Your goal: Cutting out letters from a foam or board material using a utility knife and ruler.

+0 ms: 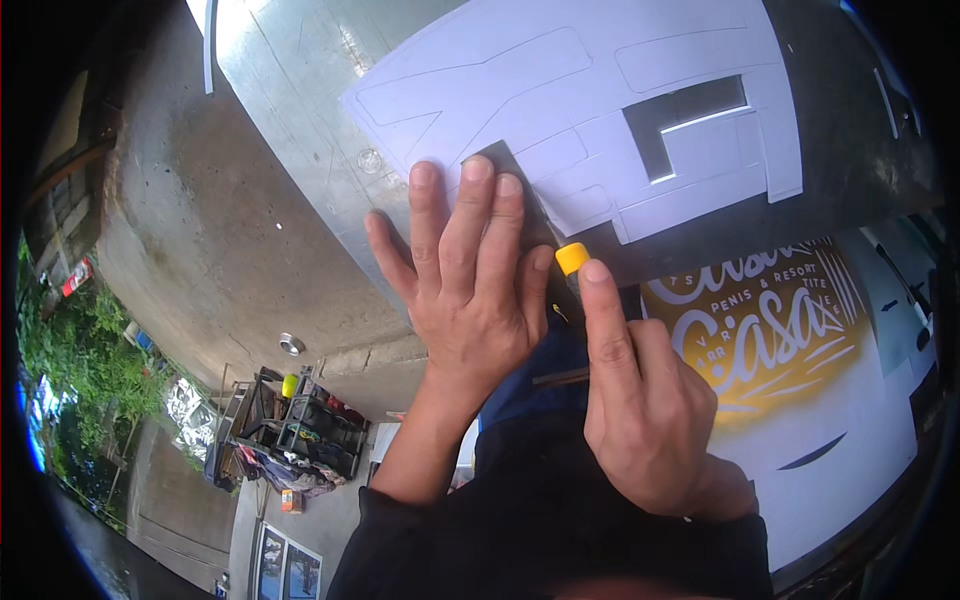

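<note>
A white paper sheet (pixel 545 110) with thin outlines of shapes lies on the worktop, with an L-shaped opening cut in its right part and a notched lower edge. My left hand (pixel 465 270) is flat, fingers spread, its fingertips at the sheet's lower left edge. A cutter with a yellow end (pixel 572 259) is in my right hand (pixel 645 410), the index finger stretched along it. Its thin blade meets the paper just right of my left thumb, beside a narrow flap. My fingers hide most of the handle.
The grey, scratched worktop (pixel 310 130) slants across the upper view. At right lies a white printed sheet (pixel 790 430) with lettering and a yellow patch. Below left, a rack (pixel 310 430) of cluttered things stands on the concrete floor (pixel 220 220), with green plants (pixel 95 350) beyond.
</note>
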